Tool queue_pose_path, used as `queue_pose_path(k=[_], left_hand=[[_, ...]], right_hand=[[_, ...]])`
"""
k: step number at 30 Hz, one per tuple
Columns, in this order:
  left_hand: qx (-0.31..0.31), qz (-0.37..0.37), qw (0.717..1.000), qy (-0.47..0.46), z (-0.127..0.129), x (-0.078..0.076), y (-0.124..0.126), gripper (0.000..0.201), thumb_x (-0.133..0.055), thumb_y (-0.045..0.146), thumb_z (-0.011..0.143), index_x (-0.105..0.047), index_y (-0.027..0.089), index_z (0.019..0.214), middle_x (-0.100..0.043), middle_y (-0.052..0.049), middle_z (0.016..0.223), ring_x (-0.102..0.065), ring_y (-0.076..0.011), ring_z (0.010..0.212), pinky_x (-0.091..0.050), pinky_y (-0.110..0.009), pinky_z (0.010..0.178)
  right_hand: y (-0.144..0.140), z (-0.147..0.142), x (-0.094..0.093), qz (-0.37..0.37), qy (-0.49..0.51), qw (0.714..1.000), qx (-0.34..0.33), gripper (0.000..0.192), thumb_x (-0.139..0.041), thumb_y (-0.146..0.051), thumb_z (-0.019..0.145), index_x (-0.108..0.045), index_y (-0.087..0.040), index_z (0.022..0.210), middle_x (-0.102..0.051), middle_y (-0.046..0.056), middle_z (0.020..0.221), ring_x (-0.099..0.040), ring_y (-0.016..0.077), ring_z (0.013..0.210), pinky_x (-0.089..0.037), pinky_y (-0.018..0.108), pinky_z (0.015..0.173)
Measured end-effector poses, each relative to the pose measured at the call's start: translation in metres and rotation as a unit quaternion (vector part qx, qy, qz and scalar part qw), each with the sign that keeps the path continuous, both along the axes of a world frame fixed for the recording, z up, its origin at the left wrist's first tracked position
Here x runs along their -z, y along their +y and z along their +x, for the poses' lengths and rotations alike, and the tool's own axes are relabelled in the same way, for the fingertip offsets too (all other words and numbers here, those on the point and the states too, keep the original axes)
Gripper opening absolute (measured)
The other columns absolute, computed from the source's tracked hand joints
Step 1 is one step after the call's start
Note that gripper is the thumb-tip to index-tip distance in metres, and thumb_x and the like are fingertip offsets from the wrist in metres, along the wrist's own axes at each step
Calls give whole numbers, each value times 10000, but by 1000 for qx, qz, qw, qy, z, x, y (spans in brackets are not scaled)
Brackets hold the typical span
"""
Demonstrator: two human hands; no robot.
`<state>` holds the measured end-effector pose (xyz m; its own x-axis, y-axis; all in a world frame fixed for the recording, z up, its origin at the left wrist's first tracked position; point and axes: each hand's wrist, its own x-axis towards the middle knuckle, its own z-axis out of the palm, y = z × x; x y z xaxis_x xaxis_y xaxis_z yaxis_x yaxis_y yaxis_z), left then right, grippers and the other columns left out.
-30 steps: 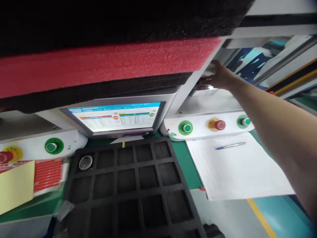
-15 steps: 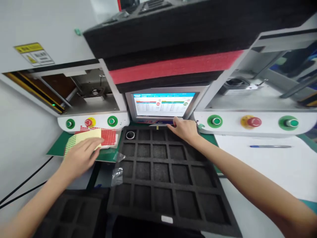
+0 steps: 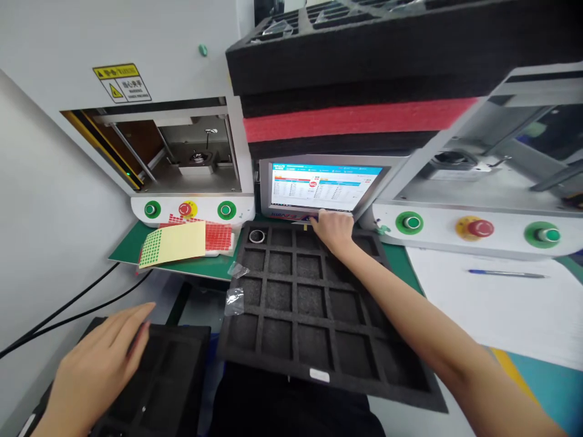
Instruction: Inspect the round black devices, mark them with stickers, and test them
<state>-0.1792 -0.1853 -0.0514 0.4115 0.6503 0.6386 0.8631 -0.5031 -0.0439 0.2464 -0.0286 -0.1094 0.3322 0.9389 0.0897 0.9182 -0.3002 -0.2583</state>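
Black foam tray point(image 3: 314, 315) is lying flat on the bench, its cells bare except the far-left corner one, which is holding a small metal ring point(image 3: 257, 236). The right hand point(image 3: 334, 229) is reaching across it, fingers curled, fingertips touching the strip under the monitor point(image 3: 324, 189); I'd keep that forearm lifted clear of the foam. The left hand point(image 3: 98, 364) is resting flat, fingers together, on a second foam tray point(image 3: 164, 382) with empty pockets.

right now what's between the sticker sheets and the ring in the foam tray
In the head view, only a strip of green mat and the tray's black foam rim lie between the sticker sheets and the ring.
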Motion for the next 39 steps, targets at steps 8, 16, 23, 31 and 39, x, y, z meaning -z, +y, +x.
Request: queue_pose_path(k=[8,16,23,31,39], left_hand=[[87,-25,992,92,62,7,-26,158,-535,102,989,-656,109,1090,-769,-75,957,-752,-203,795,-538,-336,829],[169,-181,960,-134,142,20,-49,187,-569,87,953,-670,151,1096,-776,-56,1011,-749,-156,927,-581,-241,893],[227,-281,842,-401,194,6,-57,138,-720,185,907,-715,196,1044,-782,-43,1004,-731,-167,955,-603,-281,887],[235,-219,855,-407,208,8,-55,88,-785,107,848,-725,164,877,-784,-47,950,-719,-172,974,-604,-320,907],[218,-133,912,-321,196,7,-63,97,-727,108,898,-709,179,960,-744,-15,978,-675,-171,1073,-604,-345,962]], right_hand=[[-130,-5,-45,111,267,949,-129,442,-522,-578,936,-678,-170,867,-626,35,650,-483,126,489,-356,240,477],[-209,-47,-49,91,754,647,-61,306,-868,-426,745,-708,-171,690,-619,24,601,-300,27,389,-197,178,395],[-243,-68,-34,84,763,637,-74,165,-773,-338,889,-759,-197,804,-640,20,653,-396,45,437,-271,149,385],[-252,-67,-37,165,672,696,-192,230,-617,-105,955,-766,-275,997,-705,0,788,-663,110,654,-478,162,490],[-257,-66,-28,343,479,790,-167,623,-739,-43,858,-613,-352,1385,-713,-17,854,-616,129,620,-488,238,463]])
